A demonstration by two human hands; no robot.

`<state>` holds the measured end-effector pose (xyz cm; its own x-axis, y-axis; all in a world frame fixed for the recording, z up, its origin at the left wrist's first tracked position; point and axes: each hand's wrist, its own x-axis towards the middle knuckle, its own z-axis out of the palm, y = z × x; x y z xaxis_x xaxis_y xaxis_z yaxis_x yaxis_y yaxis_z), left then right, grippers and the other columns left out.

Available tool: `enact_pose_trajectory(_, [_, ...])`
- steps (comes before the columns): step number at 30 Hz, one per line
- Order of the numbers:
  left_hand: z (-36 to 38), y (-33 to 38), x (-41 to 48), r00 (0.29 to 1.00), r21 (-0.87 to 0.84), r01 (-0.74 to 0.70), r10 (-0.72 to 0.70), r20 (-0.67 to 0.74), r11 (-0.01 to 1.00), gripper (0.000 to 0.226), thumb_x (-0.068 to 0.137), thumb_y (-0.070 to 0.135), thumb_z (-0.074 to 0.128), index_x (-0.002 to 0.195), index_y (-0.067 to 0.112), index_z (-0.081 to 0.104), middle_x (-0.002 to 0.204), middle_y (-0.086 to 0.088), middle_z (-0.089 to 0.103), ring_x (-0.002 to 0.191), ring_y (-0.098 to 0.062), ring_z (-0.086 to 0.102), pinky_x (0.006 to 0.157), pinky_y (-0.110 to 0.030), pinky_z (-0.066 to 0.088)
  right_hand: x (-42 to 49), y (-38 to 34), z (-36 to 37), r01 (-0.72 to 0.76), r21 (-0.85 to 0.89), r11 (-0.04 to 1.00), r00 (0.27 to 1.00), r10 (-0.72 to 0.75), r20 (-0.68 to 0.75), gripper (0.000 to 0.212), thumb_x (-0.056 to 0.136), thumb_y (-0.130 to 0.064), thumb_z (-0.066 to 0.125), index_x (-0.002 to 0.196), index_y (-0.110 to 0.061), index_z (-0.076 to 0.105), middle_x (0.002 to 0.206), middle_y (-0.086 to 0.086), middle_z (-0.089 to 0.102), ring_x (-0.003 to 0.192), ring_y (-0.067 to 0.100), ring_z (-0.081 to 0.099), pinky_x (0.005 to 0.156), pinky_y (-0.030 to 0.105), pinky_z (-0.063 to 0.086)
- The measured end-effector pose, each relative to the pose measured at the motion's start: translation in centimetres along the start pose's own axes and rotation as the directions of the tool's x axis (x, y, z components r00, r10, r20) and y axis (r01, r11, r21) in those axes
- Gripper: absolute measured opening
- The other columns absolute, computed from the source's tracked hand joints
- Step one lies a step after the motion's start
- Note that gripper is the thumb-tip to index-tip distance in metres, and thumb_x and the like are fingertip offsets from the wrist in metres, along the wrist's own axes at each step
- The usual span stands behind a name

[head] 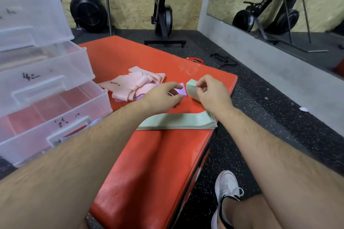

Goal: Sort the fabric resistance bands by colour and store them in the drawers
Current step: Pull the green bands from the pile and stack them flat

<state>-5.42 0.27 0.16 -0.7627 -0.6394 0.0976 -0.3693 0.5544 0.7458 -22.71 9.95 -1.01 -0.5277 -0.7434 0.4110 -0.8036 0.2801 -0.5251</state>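
green stack (176, 121) sits right at the red worktop's (149, 163) right edge, floor (260, 117) beyond | drawers (46, 80) open on the left | left hand (163, 96) pinching purple band (181, 90) mid-frame | right hand (212, 91) curled round folded green band (191, 88)

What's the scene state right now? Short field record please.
left hand: pinches purple band on the mat
right hand: holds folded green band
green stack: flat on the mat, near its right edge
pink pile: loose heap beyond the left hand
drawers: clear plastic, lower ones pulled out, left of the mat
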Motion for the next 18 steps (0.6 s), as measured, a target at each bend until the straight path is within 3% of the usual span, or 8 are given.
enact_pose_trajectory(2, [0.3,1.3,0.1,0.998,-0.234,0.055,-0.058,-0.006,0.971,0.030,0.094,0.040,0.056,0.119,0.024,0.061,0.099,-0.002,0.074,0.090,-0.025,0.071,0.079,-0.033,0.060,-0.9,-1.5,-0.4,0.056,0.080,0.995,0.998,-0.055,-0.010,0.006,0.089,-0.019,0.061,0.092,-0.024,0.058,0.084,-0.009,0.066,0.077,0.014,0.062,0.073,0.039,0.053])
enact_pose_trajectory(4, [0.6,2.2,0.4,0.991,-0.455,0.118,-0.135,-0.003,0.883,0.035,0.092,0.049,0.055,0.111,0.021,0.064,0.096,-0.007,0.074,0.081,-0.031,0.072,0.079,-0.050,0.058,-1.6,-3.3,-0.3,0.124,0.149,0.981,0.992,-0.126,0.007,0.007,0.088,-0.018,0.060,0.090,-0.023,0.055,0.084,-0.008,0.066,0.076,0.014,0.062,0.072,0.040,0.052])
enact_pose_trajectory(7, [0.3,2.2,0.7,0.958,-0.584,0.167,-0.270,-0.094,0.794,0.042,0.087,0.049,0.062,0.113,0.016,0.060,0.097,-0.010,0.071,0.075,-0.028,0.074,0.070,-0.043,0.060,-2.3,-5.3,0.0,0.170,0.243,0.955,0.982,-0.186,0.044,0.012,0.084,-0.012,0.063,0.088,-0.020,0.055,0.080,-0.007,0.065,0.065,0.009,0.058,0.065,0.036,0.050])
enact_pose_trajectory(10, [-1.0,0.5,0.1,0.943,-0.431,0.139,-0.252,-0.217,0.892,0.029,0.090,0.025,0.063,0.117,0.016,0.059,0.106,-0.009,0.070,0.079,-0.024,0.073,0.059,-0.030,0.055,-2.5,-6.3,0.8,0.151,0.404,0.902,0.978,-0.196,0.071,0.016,0.080,-0.013,0.069,0.087,-0.015,0.055,0.078,-0.004,0.064,0.058,0.003,0.052,0.060,0.025,0.045])
enact_pose_trajectory(12, [-2.1,-0.6,-0.5,0.953,-0.314,0.088,-0.171,-0.249,0.945,0.020,0.092,0.012,0.060,0.112,0.012,0.062,0.097,-0.004,0.070,0.073,-0.015,0.069,0.057,-0.024,0.055,-1.9,-6.6,1.8,0.185,0.394,0.900,0.975,-0.218,0.041,0.018,0.080,-0.020,0.066,0.095,-0.016,0.057,0.091,-0.003,0.063,0.073,0.004,0.056,0.072,0.026,0.048])
enact_pose_trajectory(15, [-3.7,-1.2,-1.6,0.955,-0.138,0.008,-0.049,-0.293,0.990,0.013,0.093,0.011,0.060,0.102,0.020,0.065,0.081,0.012,0.063,0.061,0.003,0.058,0.048,-0.007,0.041,-0.2,-6.8,3.1,0.284,0.204,0.937,0.928,-0.322,0.188,0.044,0.083,-0.030,0.057,0.126,-0.019,0.056,0.126,-0.001,0.060,0.118,0.019,0.054,0.104,0.040,0.041])
enact_pose_trajectory(16, [-4.2,-1.6,-1.9,0.950,-0.111,-0.013,-0.022,-0.311,0.994,0.013,0.093,0.012,0.061,0.099,0.022,0.065,0.079,0.013,0.063,0.060,0.004,0.057,0.051,-0.007,0.040,0.2,-6.7,3.3,0.319,0.123,0.940,0.897,-0.341,0.282,0.046,0.087,-0.030,0.056,0.131,-0.019,0.054,0.131,0.001,0.060,0.124,0.023,0.052,0.106,0.041,0.037])
enact_pose_trajectory(18, [-5.1,-2.3,-2.4,0.932,-0.105,-0.047,0.005,-0.361,0.993,0.013,0.091,0.012,0.062,0.094,0.024,0.067,0.078,0.012,0.064,0.060,0.004,0.056,0.057,-0.013,0.043,0.7,-6.2,3.8,0.381,-0.033,0.924,0.852,-0.337,0.401,0.035,0.095,-0.029,0.058,0.128,-0.016,0.054,0.121,0.006,0.066,0.117,0.031,0.057,0.098,0.039,0.039])
